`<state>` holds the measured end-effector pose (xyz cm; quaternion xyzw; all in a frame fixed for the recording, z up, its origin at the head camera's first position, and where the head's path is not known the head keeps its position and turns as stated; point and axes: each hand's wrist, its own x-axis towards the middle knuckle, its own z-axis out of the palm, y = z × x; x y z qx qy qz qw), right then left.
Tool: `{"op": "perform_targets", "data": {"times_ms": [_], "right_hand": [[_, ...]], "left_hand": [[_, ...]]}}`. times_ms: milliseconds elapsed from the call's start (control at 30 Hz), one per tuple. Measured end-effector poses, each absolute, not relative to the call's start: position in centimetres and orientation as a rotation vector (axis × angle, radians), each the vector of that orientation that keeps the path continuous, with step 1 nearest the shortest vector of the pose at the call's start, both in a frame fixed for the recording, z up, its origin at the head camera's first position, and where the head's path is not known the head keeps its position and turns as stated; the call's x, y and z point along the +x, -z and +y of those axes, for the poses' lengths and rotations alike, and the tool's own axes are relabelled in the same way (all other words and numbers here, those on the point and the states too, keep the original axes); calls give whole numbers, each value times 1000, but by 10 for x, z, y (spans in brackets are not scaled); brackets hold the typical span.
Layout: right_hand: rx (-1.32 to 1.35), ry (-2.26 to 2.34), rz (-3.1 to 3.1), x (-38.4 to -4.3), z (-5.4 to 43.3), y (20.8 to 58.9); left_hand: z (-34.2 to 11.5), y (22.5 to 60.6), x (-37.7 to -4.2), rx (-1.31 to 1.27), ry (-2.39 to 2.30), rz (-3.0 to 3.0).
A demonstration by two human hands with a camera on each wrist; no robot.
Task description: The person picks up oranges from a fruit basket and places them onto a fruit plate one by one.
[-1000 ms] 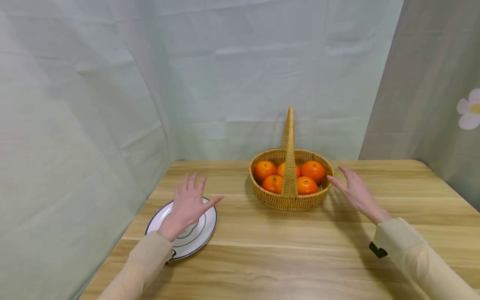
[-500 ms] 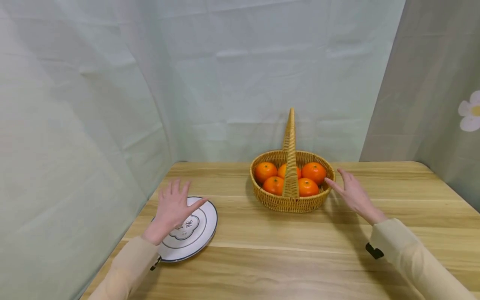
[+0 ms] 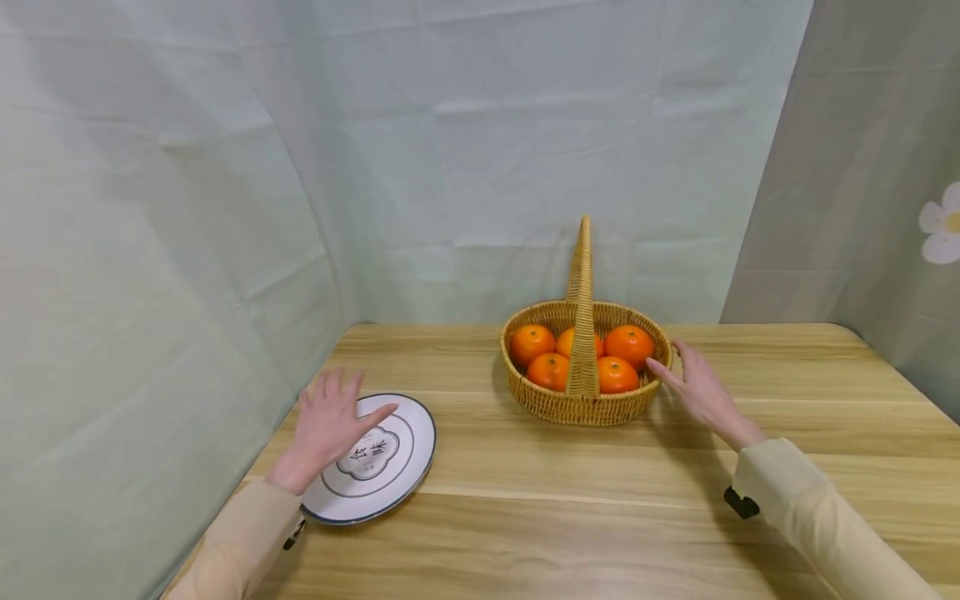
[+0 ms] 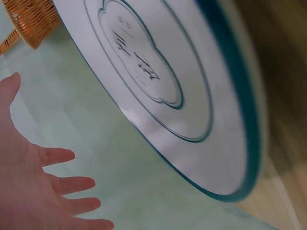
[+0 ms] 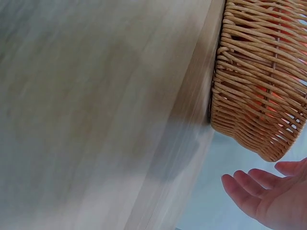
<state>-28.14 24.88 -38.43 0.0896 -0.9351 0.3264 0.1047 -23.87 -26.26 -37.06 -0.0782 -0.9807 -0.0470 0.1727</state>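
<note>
A white plate (image 3: 405, 454) with blue rings and dark characters at its centre lies on the left of the table. Over its left edge my left hand (image 3: 324, 429) is spread, fingers straight and thumb out; in the left wrist view that hand (image 4: 29, 187) holds nothing. A wicker basket (image 3: 577, 408) with a tall handle stands at the back, with several oranges (image 3: 617, 375) inside. My right hand (image 3: 703, 392) is at the basket's right end, thumb over the rim and fingers outside. The right wrist view has its fingers (image 5: 244, 189) extended near the wicker side.
The wooden table (image 3: 510, 525) spreads under everything, its back edge just behind the basket. Pale cloth (image 3: 480, 150) hangs behind and along the left side. A grey curtain (image 3: 847, 192) with a flower print hangs at the right.
My left hand has moved left and slightly toward me, uncovering more of the plate. My right hand has edged left, closer to the basket's rim. Plate and basket have stayed in place.
</note>
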Motion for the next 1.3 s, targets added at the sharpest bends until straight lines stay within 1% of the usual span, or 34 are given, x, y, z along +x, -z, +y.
{"op": "perform_targets", "data": {"times_ms": [300, 500, 1000, 1300], "right_hand": [[284, -977, -2751, -281, 247, 384], [285, -989, -2741, -281, 246, 386], [312, -1020, -2711, -282, 247, 388], [385, -1097, -2617, -285, 244, 393]], "left_hand": [[-276, 374, -236, -201, 159, -2854], [-283, 377, -236, -232, 150, -2832], [-293, 377, -232, -254, 164, -2906], [-300, 381, -233, -243, 145, -2970]]}}
